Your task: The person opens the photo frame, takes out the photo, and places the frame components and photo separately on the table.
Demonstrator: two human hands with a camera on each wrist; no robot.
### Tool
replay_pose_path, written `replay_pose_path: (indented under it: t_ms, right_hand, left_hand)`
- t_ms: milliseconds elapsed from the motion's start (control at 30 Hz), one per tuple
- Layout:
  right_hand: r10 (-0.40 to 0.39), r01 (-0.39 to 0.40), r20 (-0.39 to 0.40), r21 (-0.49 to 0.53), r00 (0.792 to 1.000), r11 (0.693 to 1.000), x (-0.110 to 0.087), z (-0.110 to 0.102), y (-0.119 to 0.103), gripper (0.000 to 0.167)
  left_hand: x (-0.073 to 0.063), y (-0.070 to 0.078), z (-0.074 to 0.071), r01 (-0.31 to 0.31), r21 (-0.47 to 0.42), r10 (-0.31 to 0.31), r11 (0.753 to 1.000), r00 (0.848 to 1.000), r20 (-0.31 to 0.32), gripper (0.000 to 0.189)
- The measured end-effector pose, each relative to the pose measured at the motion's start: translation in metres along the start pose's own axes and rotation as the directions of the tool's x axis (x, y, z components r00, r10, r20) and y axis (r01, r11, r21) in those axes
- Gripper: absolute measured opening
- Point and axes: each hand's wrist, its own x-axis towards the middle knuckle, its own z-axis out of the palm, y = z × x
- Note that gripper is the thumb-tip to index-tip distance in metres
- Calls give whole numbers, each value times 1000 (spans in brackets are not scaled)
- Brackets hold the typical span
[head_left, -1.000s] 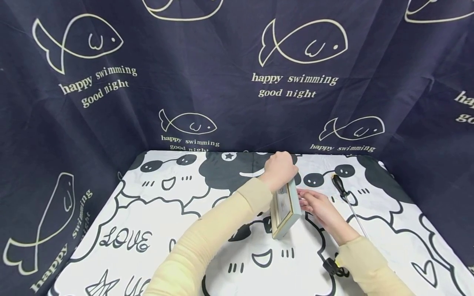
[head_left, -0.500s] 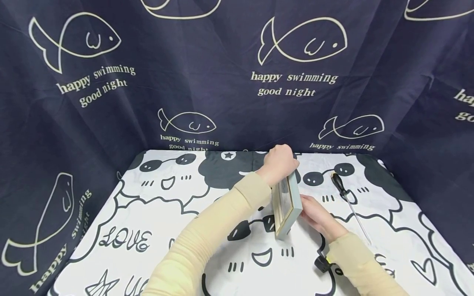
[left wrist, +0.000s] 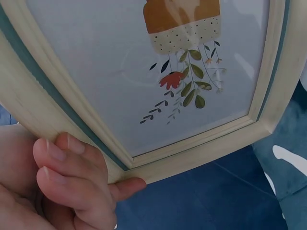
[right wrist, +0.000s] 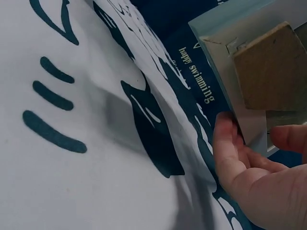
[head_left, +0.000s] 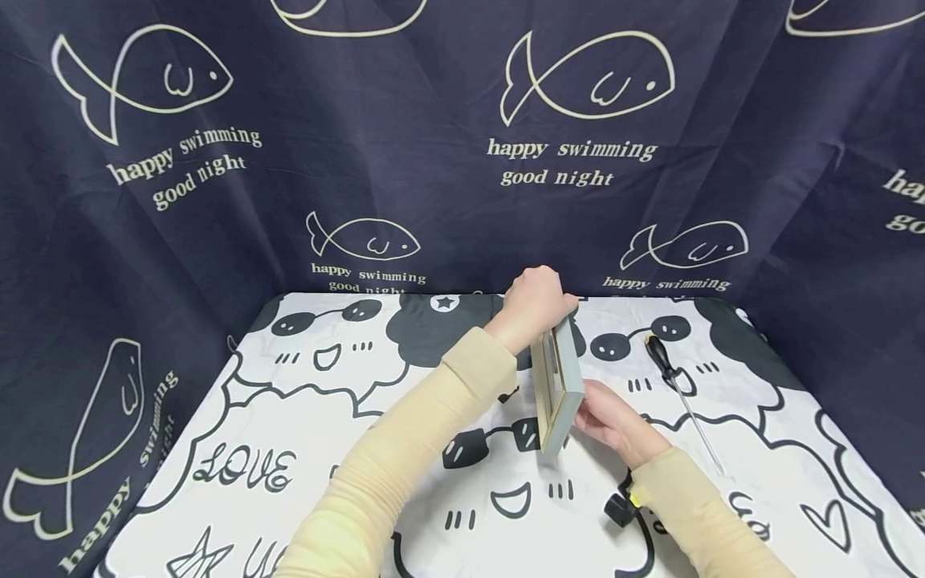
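A pale wooden picture frame (head_left: 560,393) with a blue-grey outer edge stands on edge above the table, tilted. My left hand (head_left: 538,309) grips its far top corner; in the left wrist view the fingers (left wrist: 72,167) curl round the frame's corner (left wrist: 158,167), below a print of flowers (left wrist: 184,86). My right hand (head_left: 607,413) is behind the frame's lower part. In the right wrist view its thumb (right wrist: 230,139) touches the frame's edge and a fingertip (right wrist: 288,136) lies on the back, beside a brown stand piece (right wrist: 271,67).
A screwdriver (head_left: 675,385) with a black handle lies on the table to the right of the hands. The table (head_left: 289,449) wears a white cloth with black cartoon prints. Dark blue fish-print curtains (head_left: 361,160) close off the back and both sides.
The frame has tipped more upright and risen slightly with my left hand. My right hand has slid toward me along the frame's back, down to its lower end.
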Motion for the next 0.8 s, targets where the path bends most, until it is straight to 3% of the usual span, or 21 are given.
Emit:
replay_pose_path:
  t_ms: [367,533,667,800]
  right_hand:
    - [-25,27,65,-35,998,999,3,1,-5,29]
    - [-35,39,61,-62,998,997,3,-1,-8,16]
    - [-45,50,57,-88,997,995,2,-3,-10,30]
    - [-50,54,40,-102,998,993,2,-5,-12,23]
  left_hand:
    - [-4,-9,-8,62,-59,-61,996,998,16,27]
    - [-6,-15,-12,43,-106,-41,993,999,21,29]
    - [-9,-20,-15,25,-168,-18,985,999,44,28]
    - [-12,-26,-18,37,-220,-20,975,997,79,29]
